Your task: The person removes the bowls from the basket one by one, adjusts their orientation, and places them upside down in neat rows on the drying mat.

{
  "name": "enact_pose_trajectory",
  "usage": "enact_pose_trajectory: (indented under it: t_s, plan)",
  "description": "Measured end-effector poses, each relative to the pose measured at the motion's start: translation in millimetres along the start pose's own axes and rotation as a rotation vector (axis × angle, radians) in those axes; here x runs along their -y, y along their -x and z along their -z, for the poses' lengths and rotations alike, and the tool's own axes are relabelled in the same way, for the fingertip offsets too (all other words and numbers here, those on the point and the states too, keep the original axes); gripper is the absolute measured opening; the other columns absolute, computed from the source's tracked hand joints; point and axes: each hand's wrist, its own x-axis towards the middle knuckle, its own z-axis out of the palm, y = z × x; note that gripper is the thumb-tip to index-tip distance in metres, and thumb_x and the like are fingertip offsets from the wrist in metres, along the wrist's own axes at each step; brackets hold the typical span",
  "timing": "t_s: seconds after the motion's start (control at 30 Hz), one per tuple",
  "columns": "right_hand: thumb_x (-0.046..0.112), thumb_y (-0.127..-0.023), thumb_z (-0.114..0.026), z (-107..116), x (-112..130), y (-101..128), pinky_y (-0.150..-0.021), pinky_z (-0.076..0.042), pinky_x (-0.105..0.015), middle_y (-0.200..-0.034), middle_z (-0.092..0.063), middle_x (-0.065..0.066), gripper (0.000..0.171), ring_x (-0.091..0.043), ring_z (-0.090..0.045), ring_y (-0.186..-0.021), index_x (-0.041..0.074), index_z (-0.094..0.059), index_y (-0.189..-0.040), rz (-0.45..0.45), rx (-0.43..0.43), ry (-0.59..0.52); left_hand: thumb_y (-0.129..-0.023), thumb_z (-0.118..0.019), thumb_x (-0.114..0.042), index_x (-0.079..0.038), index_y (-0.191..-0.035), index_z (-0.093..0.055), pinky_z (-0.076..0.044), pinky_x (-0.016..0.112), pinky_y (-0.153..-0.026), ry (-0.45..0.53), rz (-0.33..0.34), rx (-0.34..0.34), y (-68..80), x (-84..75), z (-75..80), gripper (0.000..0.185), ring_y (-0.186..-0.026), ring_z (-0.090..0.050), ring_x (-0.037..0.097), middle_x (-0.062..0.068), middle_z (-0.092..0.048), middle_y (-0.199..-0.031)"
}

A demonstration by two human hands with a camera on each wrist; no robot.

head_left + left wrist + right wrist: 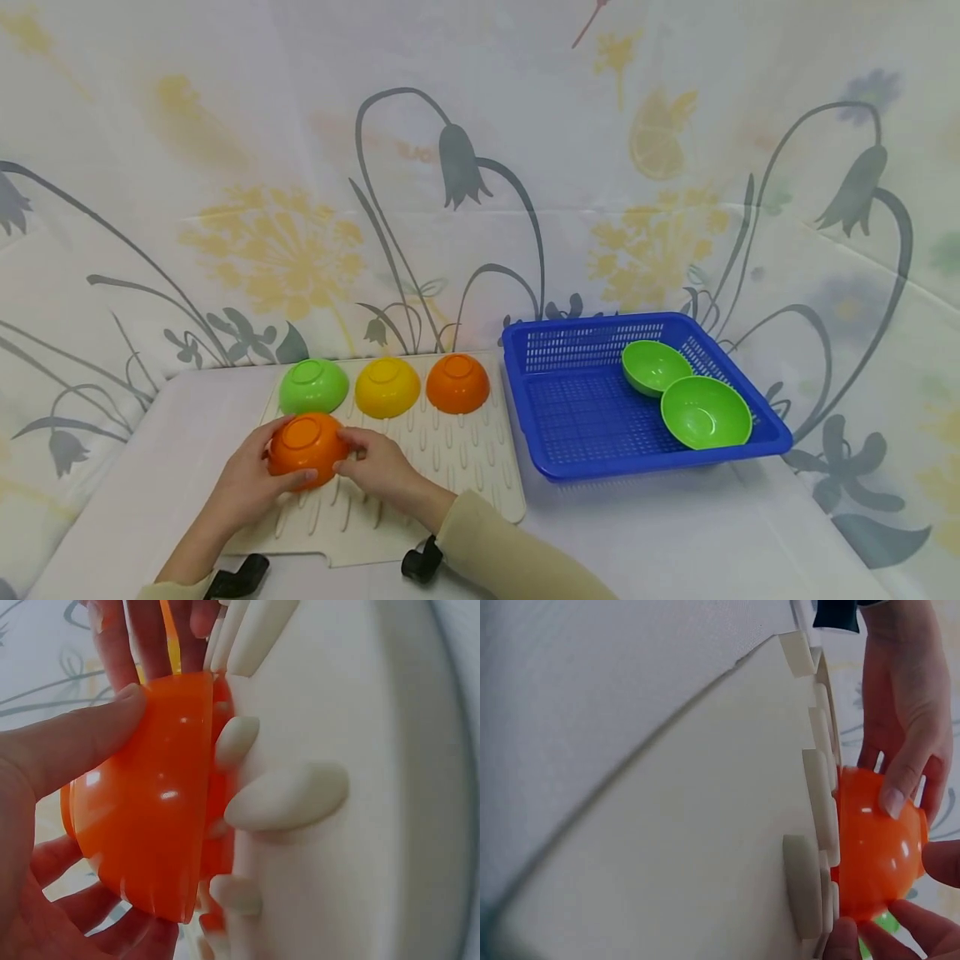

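Over on the left of the white table [675, 533], a cream ribbed drying mat [465, 467] carries four upturned bowls. The left hand [251, 483] and the right hand [382, 468] both hold the nearest one, an orange bowl [306, 448], sitting rim-down on the mat's front left part. The left grip is clamped on it, thumb on the near side and fingers curled round the far side; the right grip pinches its other flank with curled fingers.

Behind it, in a row along the mat's back edge, stand a green upturned bowl [313, 387], a yellow upturned bowl [387, 387] and a second orange bowl [457, 383], close together. The held bowl lies just in front of the green one.

To the right of the mat sits a blue plastic basket [570, 417] with two green bowls, mouth up, in its right half: a smaller green bowl [654, 367] behind and a larger green bowl [705, 412] in front, touching it. No writing or label can be read on anything.

The left wrist view shows what the head view hides: the bowl's rim resting against the mat's raised ribs [289, 799]. The right wrist view shows the left thumb pressed on the bowl's glossy wall. A flower-printed cloth [480, 167] hangs behind.
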Motion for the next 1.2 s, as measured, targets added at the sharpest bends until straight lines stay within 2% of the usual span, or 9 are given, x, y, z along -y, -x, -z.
enact_pose_trajectory:
  t_s: [0.27,0.37,0.47,0.53,0.67,0.77,0.83,1.07,1.2]
  plan:
    - [0.016,-0.091,-0.070,0,2,-1,-0.090,-0.049,-0.023,-0.137,-0.056,0.018,0.043,-0.006,-0.053,-0.109,0.021,-0.065,-0.134,-0.020,0.052,0.036,-0.081,-0.084,-0.033,0.007,-0.148,-0.030,-0.039,0.067,-0.100,0.001,0.018,0.033,1.3,4.7,7.5,0.095,-0.125,-0.043,0.053,0.034,-0.037,-0.144]
    - [0.015,-0.091,-0.069,-2,3,-1,-0.071,-0.049,-0.022,-0.127,-0.061,0.016,0.043,-0.006,-0.054,-0.086,0.023,-0.065,-0.133,-0.037,0.060,0.038,-0.080,-0.084,-0.032,0.005,-0.149,-0.031,-0.039,0.068,-0.100,-0.017,0.019,0.029,2.3,5.9,10.2,0.095,-0.124,-0.043,0.052,0.034,-0.037,-0.144]
    - [0.013,-0.093,-0.066,-1,3,-1,-0.052,-0.041,-0.021,-0.115,-0.063,0.013,0.042,-0.010,-0.044,-0.059,0.023,-0.065,-0.134,-0.051,0.064,0.029,-0.080,-0.084,-0.030,0.005,-0.148,-0.032,-0.038,0.068,-0.100,-0.020,0.018,0.031,3.0,6.8,11.6,0.093,-0.123,-0.042,0.051,0.034,-0.037,-0.142]
    - [0.011,-0.094,-0.065,0,3,0,-0.049,-0.038,-0.022,-0.114,-0.064,0.011,0.041,-0.013,-0.040,-0.052,0.023,-0.066,-0.133,-0.054,0.063,0.018,-0.080,-0.084,-0.030,0.006,-0.147,-0.032,-0.038,0.069,-0.099,-0.010,0.021,0.036,3.4,7.4,11.7,0.092,-0.123,-0.043,0.051,0.034,-0.037,-0.142]
    - [0.011,-0.095,-0.064,5,5,1,-0.072,-0.053,-0.026,-0.127,-0.064,0.008,0.037,-0.009,-0.059,-0.081,0.023,-0.068,-0.130,-0.047,0.032,0.004,-0.080,-0.084,-0.031,0.006,-0.147,-0.032,-0.038,0.069,-0.100,0.009,0.017,0.055,2.2,8.7,10.9,0.093,-0.123,-0.043,0.050,0.033,-0.039,-0.142]
    - [0.012,-0.096,-0.063,10,8,4,-0.095,-0.052,-0.036,-0.128,-0.065,0.006,0.035,-0.012,-0.060,-0.112,0.024,-0.069,-0.128,-0.043,-0.002,-0.018,-0.080,-0.084,-0.033,0.004,-0.147,-0.032,-0.037,0.069,-0.100,0.003,0.027,0.067,1.0,9.1,10.6,0.093,-0.124,-0.043,0.050,0.032,-0.039,-0.142]
    - [0.012,-0.096,-0.063,13,11,6,-0.099,-0.050,-0.040,-0.126,-0.065,0.007,0.034,-0.016,-0.058,-0.119,0.022,-0.069,-0.128,-0.023,-0.025,-0.027,-0.079,-0.085,-0.033,0.002,-0.147,-0.033,-0.037,0.069,-0.100,-0.006,0.034,0.071,0.4,9.6,10.3,0.093,-0.124,-0.043,0.050,0.031,-0.040,-0.142]
    - [0.013,-0.097,-0.063,31,37,19,-0.095,-0.052,-0.035,-0.121,-0.066,0.013,0.029,-0.010,-0.062,-0.110,0.020,-0.071,-0.124,0.044,-0.049,-0.059,-0.078,-0.085,-0.036,0.002,-0.147,-0.032,-0.037,0.069,-0.099,-0.022,0.050,0.082,1.1,11.7,11.7,0.095,-0.123,-0.042,0.051,0.032,-0.039,-0.142]
    - [0.014,-0.098,-0.063,46,58,28,-0.093,-0.053,-0.031,-0.122,-0.067,0.009,0.028,-0.009,-0.064,-0.107,0.019,-0.070,-0.125,0.093,-0.052,-0.050,-0.078,-0.086,-0.033,0.001,-0.147,-0.034,-0.038,0.068,-0.100,-0.015,0.036,0.076,0.9,10.9,12.0,0.092,-0.124,-0.042,0.050,0.031,-0.040,-0.142]
